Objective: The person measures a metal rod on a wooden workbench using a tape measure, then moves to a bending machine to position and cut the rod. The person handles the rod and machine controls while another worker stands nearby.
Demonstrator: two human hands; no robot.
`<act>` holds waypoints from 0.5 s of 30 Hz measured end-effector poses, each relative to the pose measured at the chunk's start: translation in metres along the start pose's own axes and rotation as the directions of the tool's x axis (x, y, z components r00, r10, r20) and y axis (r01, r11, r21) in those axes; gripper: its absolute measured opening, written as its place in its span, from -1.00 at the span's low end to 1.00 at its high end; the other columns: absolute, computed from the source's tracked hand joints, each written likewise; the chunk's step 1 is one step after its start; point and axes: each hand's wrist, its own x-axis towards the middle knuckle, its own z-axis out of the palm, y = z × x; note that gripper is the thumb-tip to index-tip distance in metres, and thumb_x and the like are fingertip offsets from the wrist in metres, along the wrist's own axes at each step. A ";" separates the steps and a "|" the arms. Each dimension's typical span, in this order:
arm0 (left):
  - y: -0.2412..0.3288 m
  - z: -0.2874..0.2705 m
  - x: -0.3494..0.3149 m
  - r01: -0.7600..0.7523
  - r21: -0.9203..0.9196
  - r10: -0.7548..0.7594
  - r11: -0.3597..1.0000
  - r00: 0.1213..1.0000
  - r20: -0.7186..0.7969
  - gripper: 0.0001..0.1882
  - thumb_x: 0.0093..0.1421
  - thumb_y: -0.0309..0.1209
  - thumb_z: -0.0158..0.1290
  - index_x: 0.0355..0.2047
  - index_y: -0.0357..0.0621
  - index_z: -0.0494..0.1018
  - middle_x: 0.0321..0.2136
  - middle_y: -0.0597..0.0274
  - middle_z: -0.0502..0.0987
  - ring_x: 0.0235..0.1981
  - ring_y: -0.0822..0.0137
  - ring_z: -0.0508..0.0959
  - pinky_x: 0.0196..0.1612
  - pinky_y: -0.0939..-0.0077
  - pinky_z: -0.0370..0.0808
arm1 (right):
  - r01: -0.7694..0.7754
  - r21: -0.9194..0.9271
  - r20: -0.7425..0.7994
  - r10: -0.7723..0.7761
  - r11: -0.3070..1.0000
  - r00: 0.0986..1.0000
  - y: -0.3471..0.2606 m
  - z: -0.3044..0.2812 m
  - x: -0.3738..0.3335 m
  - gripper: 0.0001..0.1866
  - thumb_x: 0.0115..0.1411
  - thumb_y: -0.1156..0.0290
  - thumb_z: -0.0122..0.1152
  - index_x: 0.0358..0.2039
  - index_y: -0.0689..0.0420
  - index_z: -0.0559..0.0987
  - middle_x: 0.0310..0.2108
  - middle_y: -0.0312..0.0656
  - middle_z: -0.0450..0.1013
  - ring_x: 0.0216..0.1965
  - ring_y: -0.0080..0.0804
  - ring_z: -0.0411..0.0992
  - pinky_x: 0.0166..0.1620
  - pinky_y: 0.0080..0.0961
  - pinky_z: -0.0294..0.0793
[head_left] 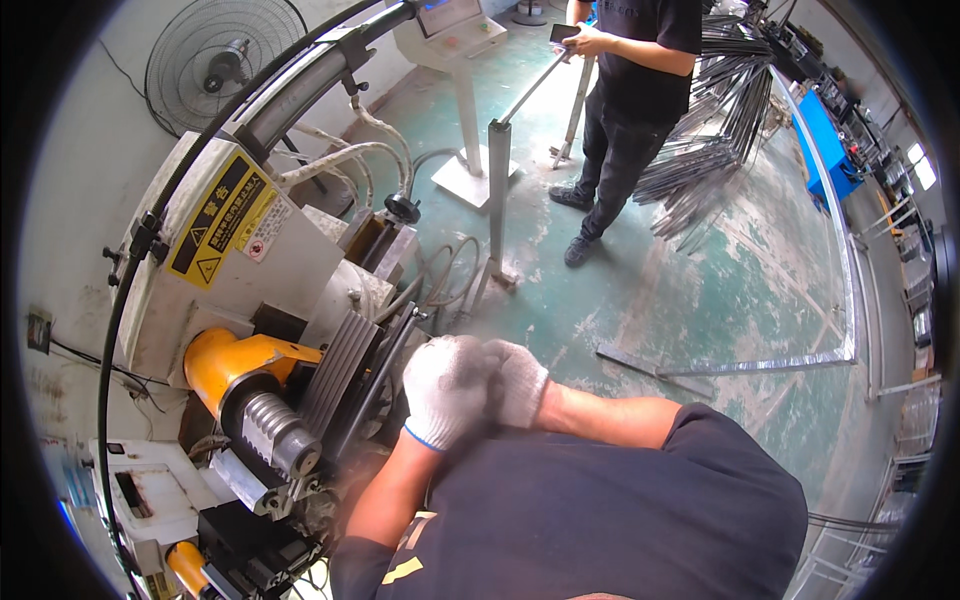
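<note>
Both of my hands wear white knit gloves and are close together in front of my chest, beside the machine's metal guide rails (341, 375). My left hand (443, 388) is curled closed, with a blue edge at its cuff. My right hand (516, 382) presses up against it, also closed. Slight blur and the overlapping gloves hide the fingertips, so whatever they grip, if anything, cannot be made out. Left of my hands is the machine's orange clamp head (235, 365) with a ribbed metal cylinder (277, 430) below it.
A person (640, 90) stands ahead holding a dark flat device. Nearer are an upright metal post (498, 200) and a control console (450, 35). Bundled metal rods (705, 160) and a large bent metal frame (790, 361) lie right. A fan (226, 66) stands far left.
</note>
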 end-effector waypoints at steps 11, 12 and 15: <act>-0.012 0.012 -0.002 0.016 -0.064 -0.028 0.998 0.982 -0.184 -0.75 0.11 -0.62 0.35 -0.18 -0.20 0.64 -0.36 -0.01 0.66 -0.35 -0.01 0.69 -0.21 0.20 0.63 | 0.071 -0.128 0.105 -0.058 0.989 0.993 0.004 -0.033 0.040 -0.79 0.39 0.22 0.16 -0.34 -0.06 0.68 -0.34 -0.28 0.67 -0.33 -0.26 0.59 -0.17 -0.30 0.64; -0.011 0.010 -0.002 0.038 -0.119 -0.059 0.992 0.982 -0.181 -0.76 0.13 -0.64 0.34 -0.18 -0.21 0.64 -0.36 0.01 0.66 -0.35 0.04 0.70 -0.21 0.24 0.63 | 0.067 -0.089 0.083 -0.059 0.994 0.995 0.003 -0.030 0.041 -0.78 0.42 0.20 0.16 -0.31 -0.05 0.68 -0.31 -0.27 0.68 -0.33 -0.26 0.59 -0.16 -0.29 0.65; -0.005 0.001 -0.002 0.067 -0.258 -0.113 0.964 0.979 -0.171 -0.77 0.18 -0.72 0.28 -0.16 -0.27 0.61 -0.35 0.11 0.66 -0.34 0.28 0.67 -0.22 0.39 0.61 | 0.114 -0.082 0.040 -0.112 0.990 0.993 0.006 -0.019 0.061 -0.65 0.59 0.05 0.07 -0.21 -0.02 0.68 -0.23 -0.28 0.72 -0.39 -0.34 0.56 -0.26 -0.33 0.64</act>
